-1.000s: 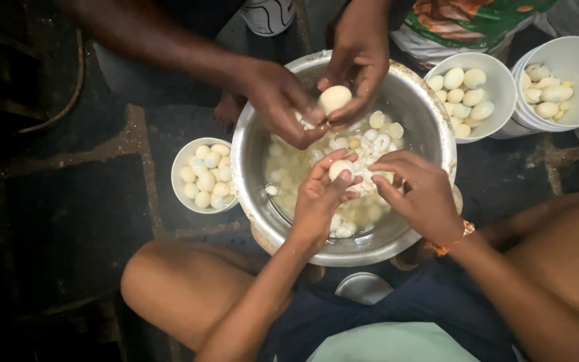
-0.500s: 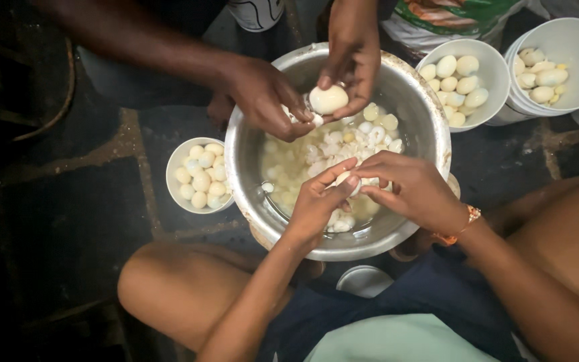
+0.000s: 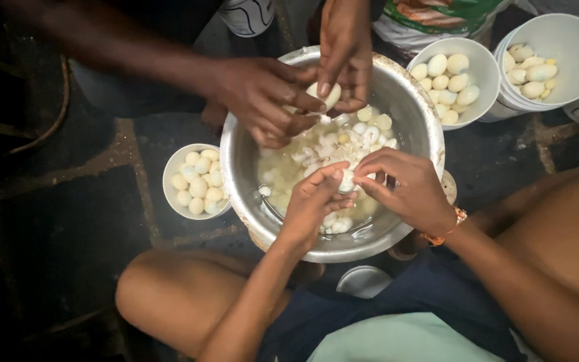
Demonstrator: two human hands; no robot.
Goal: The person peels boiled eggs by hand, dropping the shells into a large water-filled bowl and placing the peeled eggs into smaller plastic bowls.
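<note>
A large metal basin of water holds several boiled eggs and bits of shell. Over its near side my left hand and my right hand both grip one white egg, fingertips pinching its shell. An orange band sits on my right wrist. Across the basin another person's two hands hold a second egg above the water.
A small white bowl of peeled eggs stands left of the basin. Two more white bowls with peeled eggs stand at the back right. My bare knees flank the basin on a dark stone floor. A small round lid lies by my lap.
The view has shifted slightly, so the basin sits further right. My hands keep working the same egg, fingers turning on it. The other person's hands have closed tighter round their egg.
</note>
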